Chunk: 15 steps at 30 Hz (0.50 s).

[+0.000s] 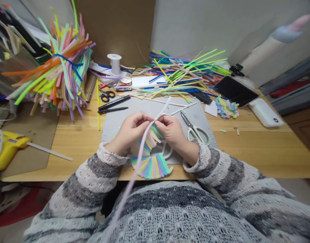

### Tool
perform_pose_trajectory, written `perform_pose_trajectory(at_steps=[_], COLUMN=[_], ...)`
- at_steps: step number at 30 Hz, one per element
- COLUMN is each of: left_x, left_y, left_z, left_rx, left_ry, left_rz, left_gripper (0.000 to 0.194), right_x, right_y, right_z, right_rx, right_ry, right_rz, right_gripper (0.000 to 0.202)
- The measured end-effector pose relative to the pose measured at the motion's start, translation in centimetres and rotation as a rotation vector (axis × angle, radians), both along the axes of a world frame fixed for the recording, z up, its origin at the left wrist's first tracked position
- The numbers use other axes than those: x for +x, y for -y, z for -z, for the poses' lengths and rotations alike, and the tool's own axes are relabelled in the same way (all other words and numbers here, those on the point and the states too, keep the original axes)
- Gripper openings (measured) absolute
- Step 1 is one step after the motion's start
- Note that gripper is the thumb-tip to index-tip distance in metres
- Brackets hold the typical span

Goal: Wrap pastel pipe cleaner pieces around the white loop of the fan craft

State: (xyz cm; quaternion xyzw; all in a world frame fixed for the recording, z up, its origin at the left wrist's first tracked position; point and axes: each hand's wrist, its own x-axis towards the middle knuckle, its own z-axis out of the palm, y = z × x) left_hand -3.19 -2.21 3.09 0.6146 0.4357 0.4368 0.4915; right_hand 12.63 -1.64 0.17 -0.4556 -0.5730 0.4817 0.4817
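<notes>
Striped pastel fan piece (152, 167), one of it, curves beneath the two hands, reaching over the near edge of the grey mat (114, 128) and partly hidden by the fingers. The left hand (133, 126) and the right hand (172, 131) each bring thumb and finger together in a tight grip, both pinching one long pale stem (137, 165) at the fan's upper end; this stem runs down in front of the person's sweater (180, 209).

One big tied bundle of coloured stems (53, 77) stands at the left; one loose heap of stems (180, 71), too tangled to count, lies at the back. Smaller are one yellow glue gun (11, 145), one dark phone (236, 91), two pairs of scissors (pale-handled (197, 131) and black-handled (106, 97)), one pastel clump (227, 107), one white spool (115, 64) and two dark pens (115, 103).

At the far left, one holder (0, 81) carries slim dark and pale sticks. Behind rises a pale wall (221, 27), then a brown board (114, 30); the wooden counter (79, 141) bears the mat
</notes>
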Motion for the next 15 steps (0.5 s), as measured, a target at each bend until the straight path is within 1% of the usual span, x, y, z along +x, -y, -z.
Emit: perform_pose_trajectory(at_steps=[3,5,7,9,11,15], left_x=[0.1,0.1,0.1,0.1,0.2,0.5], left_y=[-0.4,-0.6,-0.7,-0.8,-0.7,-0.7], left_z=[0.3,0.7,1.0,1.0,1.1,1.4], left_rx=[-0.265,-0.362,-0.414,-0.429,-0.406,-0.295], left_ry=[0.245,0.338,0.378,0.390,0.387,0.330], left_rz=[-0.020,0.007,0.043,0.064,0.061,0.015], left_gripper=[0.020,0.023,0.025,0.028,0.030,0.029], right_x=[-0.1,-0.1,-0.2,-0.2,-0.2,-0.3], right_y=[0.0,0.1,0.1,0.2,0.3,0.5], right_z=[-0.2,-0.3,-0.4,-0.4,-0.5,-0.5], right_rx=[-0.025,-0.032,-0.030,-0.025,-0.018,0.017], right_ry=[-0.024,-0.031,-0.028,-0.021,-0.017,0.023], right_rz=[-0.046,-0.064,-0.069,-0.071,-0.067,-0.030], right_gripper=[0.022,0.022,0.021,0.021,0.021,0.020])
